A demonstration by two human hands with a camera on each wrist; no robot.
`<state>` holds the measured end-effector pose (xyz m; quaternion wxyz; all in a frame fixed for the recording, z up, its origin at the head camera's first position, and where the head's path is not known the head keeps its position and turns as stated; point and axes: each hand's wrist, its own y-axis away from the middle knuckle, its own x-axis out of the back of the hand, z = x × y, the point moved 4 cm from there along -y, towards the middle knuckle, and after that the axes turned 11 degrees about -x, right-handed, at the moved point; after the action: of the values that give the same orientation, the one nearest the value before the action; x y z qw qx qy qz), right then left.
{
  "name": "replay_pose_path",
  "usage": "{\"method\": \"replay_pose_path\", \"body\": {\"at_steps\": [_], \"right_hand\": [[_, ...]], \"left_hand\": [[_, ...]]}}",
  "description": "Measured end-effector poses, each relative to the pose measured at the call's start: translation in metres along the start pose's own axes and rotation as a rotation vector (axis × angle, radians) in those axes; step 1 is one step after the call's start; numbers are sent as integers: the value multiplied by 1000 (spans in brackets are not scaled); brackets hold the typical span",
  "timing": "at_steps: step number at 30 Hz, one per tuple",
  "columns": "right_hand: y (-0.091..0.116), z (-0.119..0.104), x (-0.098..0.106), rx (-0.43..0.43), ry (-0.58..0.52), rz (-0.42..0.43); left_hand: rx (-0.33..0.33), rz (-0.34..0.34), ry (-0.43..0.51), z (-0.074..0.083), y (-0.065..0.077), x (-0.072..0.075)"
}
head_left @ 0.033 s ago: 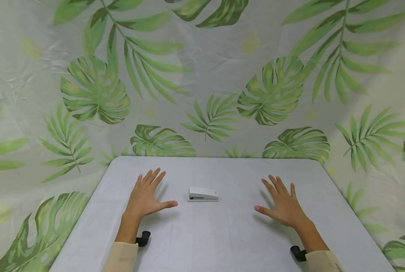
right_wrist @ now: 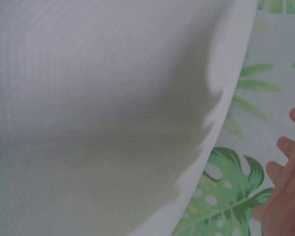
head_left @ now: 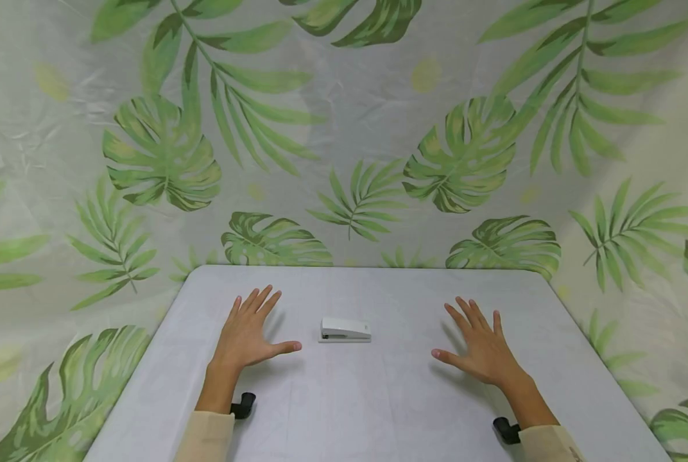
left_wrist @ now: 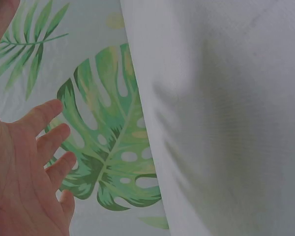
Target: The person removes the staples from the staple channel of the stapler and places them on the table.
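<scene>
A white stapler [head_left: 345, 330] lies lengthwise across the middle of the white table [head_left: 344, 398], its jaw end toward the left. To its left, my left hand [head_left: 247, 340] hovers above the table with fingers spread and thumb pointing at the stapler, not touching it. On the other side my right hand [head_left: 482, 350] is held farther off, likewise spread and holding nothing. The left wrist view shows the left palm [left_wrist: 24, 172] and its fingers. Only part of the right hand [right_wrist: 287, 196] enters the right wrist view. Neither wrist view includes the stapler.
Behind the table hangs a pale cloth [head_left: 367, 128] printed with green leaves, which also shows past both side edges. Black wrist mounts [head_left: 243, 405] sit by each cuff. Both hands cast soft shadows on the tabletop.
</scene>
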<state>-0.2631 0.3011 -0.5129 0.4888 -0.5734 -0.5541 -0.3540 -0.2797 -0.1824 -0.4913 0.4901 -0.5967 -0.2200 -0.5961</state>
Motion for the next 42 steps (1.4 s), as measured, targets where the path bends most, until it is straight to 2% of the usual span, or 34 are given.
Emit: {"method": "replay_pose_path", "body": {"at_steps": [16, 27, 34, 42], "right_hand": [[1, -1, 7, -16, -32, -7], [-10, -19, 0, 12, -48, 15], [-15, -28, -3, 33, -64, 38], [-25, -48, -11, 65, -100, 55]], "left_hand": [[-26, 5, 24, 4, -3, -1], [-35, 4, 47, 5, -5, -3], [-46, -1, 53, 7, -10, -10], [-49, -4, 111, 12, -18, -19]]}}
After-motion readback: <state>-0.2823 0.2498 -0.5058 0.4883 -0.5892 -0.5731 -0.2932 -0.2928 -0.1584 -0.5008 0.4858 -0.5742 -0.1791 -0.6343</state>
